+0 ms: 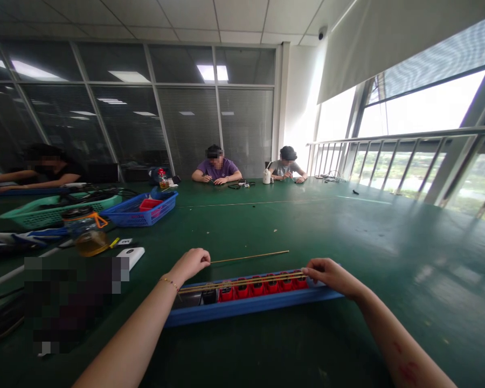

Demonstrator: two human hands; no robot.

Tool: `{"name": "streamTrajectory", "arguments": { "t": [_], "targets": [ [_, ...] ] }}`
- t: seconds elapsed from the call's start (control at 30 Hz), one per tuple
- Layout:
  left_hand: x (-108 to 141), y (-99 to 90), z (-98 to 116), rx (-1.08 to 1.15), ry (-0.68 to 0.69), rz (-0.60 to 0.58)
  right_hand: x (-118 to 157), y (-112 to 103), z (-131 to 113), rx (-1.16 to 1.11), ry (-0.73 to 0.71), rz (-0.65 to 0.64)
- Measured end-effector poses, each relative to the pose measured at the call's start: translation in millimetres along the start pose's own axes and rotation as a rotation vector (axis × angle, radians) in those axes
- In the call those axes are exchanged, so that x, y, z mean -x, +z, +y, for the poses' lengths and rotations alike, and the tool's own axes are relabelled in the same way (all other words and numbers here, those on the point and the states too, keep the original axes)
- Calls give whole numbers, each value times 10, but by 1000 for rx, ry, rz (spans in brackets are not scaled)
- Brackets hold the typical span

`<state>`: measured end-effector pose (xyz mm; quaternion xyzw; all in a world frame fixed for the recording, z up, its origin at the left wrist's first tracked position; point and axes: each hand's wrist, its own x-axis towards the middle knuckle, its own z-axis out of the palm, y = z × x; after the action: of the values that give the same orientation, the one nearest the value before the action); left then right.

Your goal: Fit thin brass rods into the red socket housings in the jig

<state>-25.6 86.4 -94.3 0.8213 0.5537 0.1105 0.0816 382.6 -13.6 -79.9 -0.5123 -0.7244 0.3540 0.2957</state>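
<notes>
Our left hand (pixel 196 262) pinches the end of a thin stick (pixel 250 257) beyond the blue tray (pixel 250 307); our right hand (pixel 327 274) curls at more sticks' (pixel 242 282) ends — we can't tell if it grips. They're probably light, easily snapped — pinch ends gently.

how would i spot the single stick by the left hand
On the green table, find the long blue tray of red boxes nearest the camera. Beyond its far edge, a thin tan stick runs rightward from the left hand. Unlike the sticks over the boxes, it lies apart, outside the tray.
</notes>
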Motion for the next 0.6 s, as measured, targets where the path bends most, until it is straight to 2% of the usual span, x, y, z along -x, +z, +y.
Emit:
{"name": "streamTrajectory", "arguments": {
  "t": [0.1, 0.17, 0.3, 0.43, 0.53, 0.6],
  "targets": [
    [5, 73, -34, -3, -7, 10, -6, 13, -27, -12, -3, 28],
    [22, 92, -53, 0, -9, 15, -13, 17, -60, -36, -16, 97],
    [52, 103, -68, 10, -22, 36, -32, -57, -46, -198, -38, 440],
    [56, 120, -61, 22, -16, 29, -33, -282, 182, -493, 50, 788],
    [53, 128, -56, 30, -8, 19, -18, -450, 378, -557, 95, 946],
    [53, 129, -56, 33, -6, 15, -17, -502, 458, -515, 101, 994]
  ]
}}
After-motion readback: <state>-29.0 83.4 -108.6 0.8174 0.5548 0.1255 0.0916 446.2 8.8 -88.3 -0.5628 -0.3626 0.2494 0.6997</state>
